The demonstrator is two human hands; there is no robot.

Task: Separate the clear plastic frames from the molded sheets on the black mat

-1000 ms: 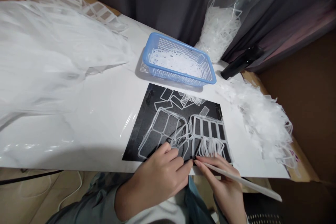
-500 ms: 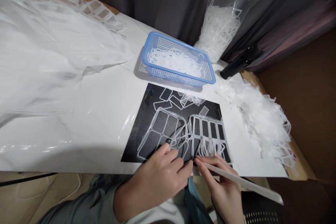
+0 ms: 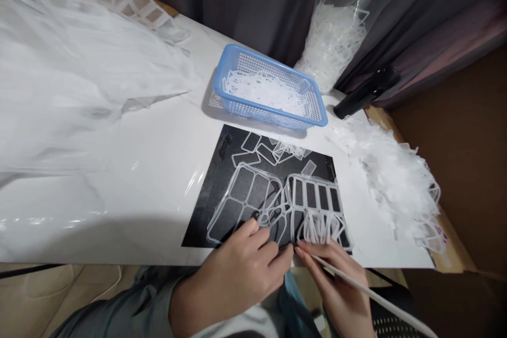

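White frames with rectangular openings (image 3: 246, 202) lie on a black mat (image 3: 206, 190) at the table's front edge. My left hand (image 3: 247, 269) is curled closed over the mat's lower edge; what its fingertips pinch is too small to make out. Close beside it, my right hand (image 3: 336, 274) is closed on a long thin white strip (image 3: 368, 291) that reaches down to the right. Looped white strands (image 3: 321, 226) lie just above my right hand. Small loose rectangular rings (image 3: 251, 142) lie near the mat's top.
Behind the mat stands a blue basket (image 3: 273, 113) holding white pieces. A large pile of translucent sheets (image 3: 79, 79) covers the left. White scraps (image 3: 400, 185) are heaped at right, near a black cylinder (image 3: 356, 101) and a clear bag of pieces (image 3: 335, 42).
The white strip in my right hand has swung lower and now appears narrower. My right hand has shifted slightly down and right. My left hand has barely moved.
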